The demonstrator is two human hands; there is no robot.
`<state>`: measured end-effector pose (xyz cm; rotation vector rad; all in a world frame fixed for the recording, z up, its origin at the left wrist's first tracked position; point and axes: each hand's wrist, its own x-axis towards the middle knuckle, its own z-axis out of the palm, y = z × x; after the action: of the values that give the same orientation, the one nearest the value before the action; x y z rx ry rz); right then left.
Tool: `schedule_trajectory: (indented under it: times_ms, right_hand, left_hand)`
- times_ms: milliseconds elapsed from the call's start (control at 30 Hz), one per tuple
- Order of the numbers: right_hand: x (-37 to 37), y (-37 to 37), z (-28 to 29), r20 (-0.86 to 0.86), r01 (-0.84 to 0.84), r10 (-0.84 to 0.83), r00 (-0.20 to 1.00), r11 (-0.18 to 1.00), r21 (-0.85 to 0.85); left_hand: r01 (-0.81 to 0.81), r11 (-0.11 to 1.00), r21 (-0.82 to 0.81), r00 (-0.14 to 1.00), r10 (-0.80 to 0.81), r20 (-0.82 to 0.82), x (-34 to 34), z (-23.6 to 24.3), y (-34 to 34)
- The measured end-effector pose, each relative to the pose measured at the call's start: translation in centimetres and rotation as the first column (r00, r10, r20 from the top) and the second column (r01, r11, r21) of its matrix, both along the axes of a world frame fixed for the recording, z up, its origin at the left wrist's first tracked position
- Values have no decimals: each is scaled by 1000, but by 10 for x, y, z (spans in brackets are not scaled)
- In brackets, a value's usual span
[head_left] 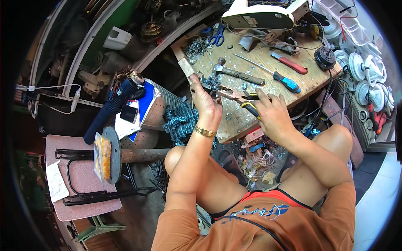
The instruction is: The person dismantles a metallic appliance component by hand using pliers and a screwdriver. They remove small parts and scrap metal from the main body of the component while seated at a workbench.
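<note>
My left hand (pixel 205 102) is closed around a small metal piece (pixel 212 85) at the near left edge of the wooden worktable (pixel 240 119). In my right hand (pixel 274 113) is a pair of pliers (pixel 234 95) with yellow and black handles, their jaws touching or close to that piece. Exact contact is too small to tell. Just beyond, a hammer (pixel 240 75) lies across the tabletop among bluish scraps. To its right rest a long screwdriver (pixel 287 82) with a blue handle and a red-handled utility knife (pixel 291 64).
Blue scissors (pixel 217 37) and a heap of screws (pixel 197 49) lie at the far left of the table. A black coil-like part (pixel 325 57) sits at its right corner. Bundled teal wire-like scrap (pixel 181 121) is below left. A pink chair (pixel 90 201) stands left.
</note>
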<state>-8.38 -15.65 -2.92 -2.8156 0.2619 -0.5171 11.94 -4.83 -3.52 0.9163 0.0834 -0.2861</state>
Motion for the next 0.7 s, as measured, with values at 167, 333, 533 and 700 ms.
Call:
schedule_trajectory:
  times_ms: [167, 333, 533, 700]
  right_hand:
    - [2, -4, -3, 2, 2, -2, 1000, 997, -75]
    - [4, -4, 0, 23, -43, 41, 999, 996, 73]
    - [4, -7, -14, 102, -271, 275, 956, 695, 666]
    - [-3, -2, 6, 184, 98, 442, 878, -542, 834]
  left_hand:
    - [-86, 991, 103, 980, 65, 188, -9, 3, -7]
    - [-34, 985, 170, 999, 32, 12, -8, 13, 1]
    - [175, 984, -25, 960, -176, -217, -7, 31, 0]
    - [499, 496, -711, 724, -689, 28, -6, 27, 12]
